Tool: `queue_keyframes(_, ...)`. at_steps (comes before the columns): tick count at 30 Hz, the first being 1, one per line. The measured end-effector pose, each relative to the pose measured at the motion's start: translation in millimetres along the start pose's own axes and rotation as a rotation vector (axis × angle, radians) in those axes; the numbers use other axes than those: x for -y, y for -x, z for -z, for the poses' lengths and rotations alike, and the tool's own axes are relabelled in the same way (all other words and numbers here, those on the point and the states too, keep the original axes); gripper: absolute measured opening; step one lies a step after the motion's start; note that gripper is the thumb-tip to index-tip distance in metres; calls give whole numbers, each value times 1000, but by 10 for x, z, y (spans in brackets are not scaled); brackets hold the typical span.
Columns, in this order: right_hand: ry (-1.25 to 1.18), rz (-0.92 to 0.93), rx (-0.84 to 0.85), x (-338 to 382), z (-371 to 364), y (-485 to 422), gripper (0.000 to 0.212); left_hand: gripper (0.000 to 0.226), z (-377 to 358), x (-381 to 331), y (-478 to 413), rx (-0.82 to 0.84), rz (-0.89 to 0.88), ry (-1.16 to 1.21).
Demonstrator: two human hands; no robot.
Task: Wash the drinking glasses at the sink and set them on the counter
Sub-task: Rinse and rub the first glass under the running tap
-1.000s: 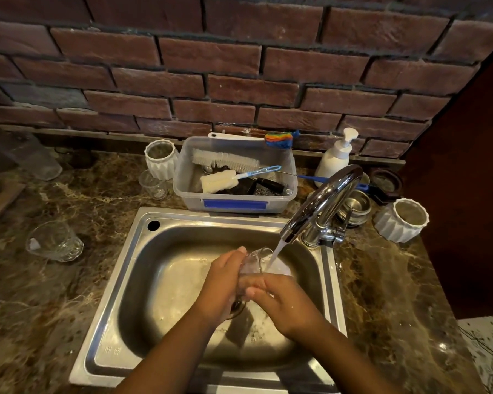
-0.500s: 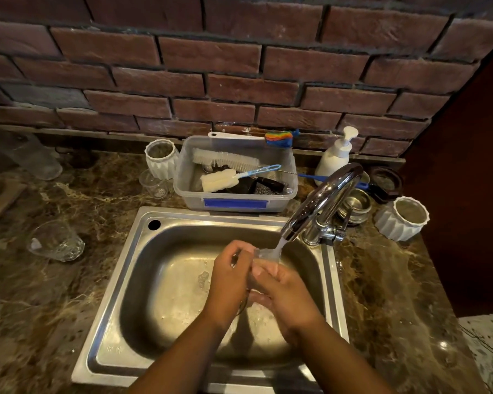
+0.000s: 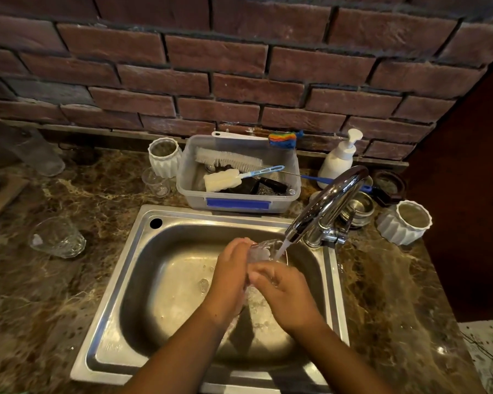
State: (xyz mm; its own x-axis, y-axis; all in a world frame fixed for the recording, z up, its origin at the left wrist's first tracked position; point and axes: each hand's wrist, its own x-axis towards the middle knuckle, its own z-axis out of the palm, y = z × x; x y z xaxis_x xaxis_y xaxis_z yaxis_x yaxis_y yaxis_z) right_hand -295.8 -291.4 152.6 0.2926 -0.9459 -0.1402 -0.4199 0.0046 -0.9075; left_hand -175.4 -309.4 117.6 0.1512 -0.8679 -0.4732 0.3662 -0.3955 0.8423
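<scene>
A clear drinking glass (image 3: 264,250) is held over the steel sink (image 3: 143,251), its mouth under the water running from the chrome tap (image 3: 329,200). My left hand (image 3: 231,275) wraps its left side and my right hand (image 3: 285,288) grips it from the right; most of the glass is hidden between them. A second clear glass (image 3: 58,237) stands on the marble counter left of the sink. A small clear glass (image 3: 155,182) stands behind the sink's left corner. A tall clear glass (image 3: 36,152) stands at the far left by the wall.
Behind the sink is a plastic tub (image 3: 239,203) holding brushes. A white soap pump bottle (image 3: 340,159) stands right of it. White ribbed pots (image 3: 404,221) (image 3: 165,155) stand at the right and beside the tub. A steel bowl (image 3: 359,207) sits behind the tap.
Both hands have shifted on the glass under the stream, turning and rubbing it. The glass has risen slightly toward the spout. Nothing on the counter has moved.
</scene>
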Motion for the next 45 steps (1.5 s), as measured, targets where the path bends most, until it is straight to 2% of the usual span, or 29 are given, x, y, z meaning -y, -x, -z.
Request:
queue_keyframes(2, -468, -291, -66, 67, -101, -16, 22, 18, 39, 90, 31, 20, -271, -222)
queue_keyframes(3, -640, -403, -50, 84, -128, -30, 22, 18, 77, 113, 36, 23, -344, -293)
queue_keyframes(4, -684, -427, -21, 107, -126, -41, 23, 17, 109, 111, 41, 24, -368, -308)
queue_keyframes(7, -305, -161, 51, 91, -75, -49, 26, 23, 141, 6, 42, 74, -262, -236)
queue_keyframes(9, 50, 41, 129, 22, 13, -56, 23, 27, 130, -108, 29, 56, -22, -150)
queue_keyframes(11, 452, 257, 243, -60, 125, -91, 22, 32, 146, -192, 22, 78, 296, 9)
queue_keyframes(12, 584, 337, 274, -73, 170, -112, 21, 34, 154, -232, 33, 124, 418, 104)
queue_keyframes(14, 646, 375, 267, -67, 203, -112, 19, 30, 150, -254, 53, 169, 503, 214)
queue_keyframes(15, 607, 344, 237, -67, 175, -90, 19, 28, 127, -227, 54, 146, 477, 212)
queue_keyframes(17, 372, 172, 138, -59, 74, -57, 19, 25, 62, -133, 39, 35, 288, 117)
queue_keyframes(20, -250, -178, -77, 2, -93, -34, 22, 22, 13, -10, 42, -12, -136, -169)
queue_keyframes(22, -627, -393, -106, 68, -159, -57, 22, 21, 50, 34, 55, -11, -323, -321)
queue_keyframes(23, -678, -411, -79, 88, -166, -51, 22, 20, 82, 40, 54, -11, -360, -344)
queue_keyframes(25, -499, -253, -19, 99, -152, -43, 25, 20, 132, 27, 49, -6, -347, -314)
queue_keyframes(26, -346, -152, 11, 64, -129, -45, 26, 22, 144, 7, 43, 5, -284, -271)
queue_keyframes(31, 564, 307, 288, -66, 120, -101, 24, 30, 189, -164, 15, 108, 412, 130)
queue_keyframes(33, 682, 352, 310, -57, 166, -110, 26, 27, 221, -200, 17, 192, 545, 241)
queue_keyframes(35, 623, 308, 252, -44, 108, -82, 24, 26, 191, -185, 5, 173, 517, 208)
queue_keyframes(37, 404, 146, 149, -8, -23, -32, 20, 26, 118, -122, -2, 24, 342, 87)
queue_keyframes(38, 208, 35, 69, 15, -91, -12, 19, 24, 83, -85, 0, -40, 199, 14)
queue_keyframes(40, -300, -223, -102, 83, -162, -12, 21, 21, 48, -11, 33, -42, -128, -197)
queue_keyframes(42, -746, -469, -110, 125, -185, -37, 20, 22, 75, 30, 60, -28, -340, -362)
queue_keyframes(43, -814, -502, -80, 130, -168, -41, 21, 22, 101, 32, 59, -18, -380, -393)
queue_keyframes(45, -640, -372, -26, 118, -108, -36, 24, 22, 129, 4, 36, 10, -359, -410)
